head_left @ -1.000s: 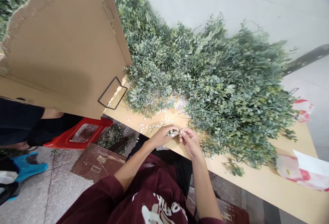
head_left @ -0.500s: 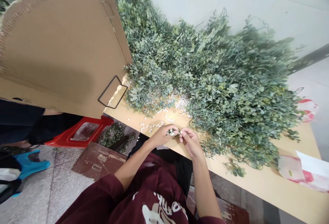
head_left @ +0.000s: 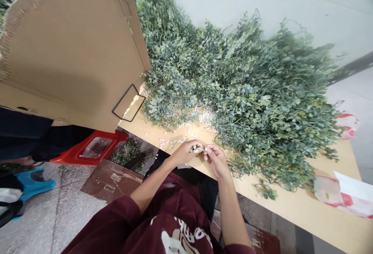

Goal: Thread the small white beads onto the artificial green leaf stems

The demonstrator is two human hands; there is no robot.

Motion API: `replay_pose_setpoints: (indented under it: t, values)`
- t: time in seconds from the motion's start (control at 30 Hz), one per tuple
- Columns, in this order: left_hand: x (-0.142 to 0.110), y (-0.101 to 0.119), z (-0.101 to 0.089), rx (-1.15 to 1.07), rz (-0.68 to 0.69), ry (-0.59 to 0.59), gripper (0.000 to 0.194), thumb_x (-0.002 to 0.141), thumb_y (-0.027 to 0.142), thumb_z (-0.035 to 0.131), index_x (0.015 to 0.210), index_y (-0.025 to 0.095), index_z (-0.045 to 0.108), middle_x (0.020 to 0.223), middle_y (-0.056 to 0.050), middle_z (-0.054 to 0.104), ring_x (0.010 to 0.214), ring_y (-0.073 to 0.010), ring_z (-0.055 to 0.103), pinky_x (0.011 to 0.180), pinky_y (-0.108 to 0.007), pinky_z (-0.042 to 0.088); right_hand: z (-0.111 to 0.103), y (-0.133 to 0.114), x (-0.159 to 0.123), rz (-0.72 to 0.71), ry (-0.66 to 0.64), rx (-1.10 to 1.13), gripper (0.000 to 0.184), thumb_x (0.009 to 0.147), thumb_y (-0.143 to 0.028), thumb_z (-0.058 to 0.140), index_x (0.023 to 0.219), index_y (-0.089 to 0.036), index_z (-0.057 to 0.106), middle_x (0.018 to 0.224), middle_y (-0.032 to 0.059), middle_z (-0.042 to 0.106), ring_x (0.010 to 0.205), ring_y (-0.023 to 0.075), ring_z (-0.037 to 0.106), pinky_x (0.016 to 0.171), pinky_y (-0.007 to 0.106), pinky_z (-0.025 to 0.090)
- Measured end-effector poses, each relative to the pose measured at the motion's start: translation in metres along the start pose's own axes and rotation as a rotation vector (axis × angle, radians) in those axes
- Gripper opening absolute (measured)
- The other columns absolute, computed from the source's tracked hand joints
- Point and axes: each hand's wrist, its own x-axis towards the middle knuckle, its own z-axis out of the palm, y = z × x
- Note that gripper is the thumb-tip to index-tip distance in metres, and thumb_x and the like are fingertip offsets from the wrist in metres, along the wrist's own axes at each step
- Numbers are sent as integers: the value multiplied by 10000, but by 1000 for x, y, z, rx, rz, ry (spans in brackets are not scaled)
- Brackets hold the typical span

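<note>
My left hand (head_left: 187, 153) is closed around a small artificial leaf sprig (head_left: 196, 149), whose pale green leaves poke out between thumb and fingers. Close on its right, my right hand (head_left: 215, 161) pinches a tiny white bead-like piece (head_left: 205, 149) at the sprig's tip. Both hands are just above the front edge of the wooden table (head_left: 262, 195). Small white pieces (head_left: 176, 142) lie scattered beyond my left hand, with a denser heap (head_left: 206, 117) by the foliage. A large pile of artificial greenery (head_left: 262, 106) spreads behind and right of my hands.
A torn cardboard sheet (head_left: 72, 51) stands at the left, with a black wire frame (head_left: 128, 103) at its lower corner. Beside the table are a red stool (head_left: 90, 147) and part of another person (head_left: 23, 137). A red-and-white plastic bag (head_left: 329, 191) lies at the right.
The camera view has shifted slightly. My hands stay together in nearly the same place, with the fingers making only tiny movements around the sprig.
</note>
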Motion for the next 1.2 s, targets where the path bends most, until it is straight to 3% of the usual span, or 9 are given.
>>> replay_pose_setpoints:
  t: [1.2]
  values:
    - [-1,-5,0,-13,12,24,178,909,287,514,918,161,640,878,-24,657,796,-133,568,739,-228,418,1,-1,-1,9,-20,-4,191,767,-356,745,795,-193,648,682,-19,563,561,75,490,563,217,409]
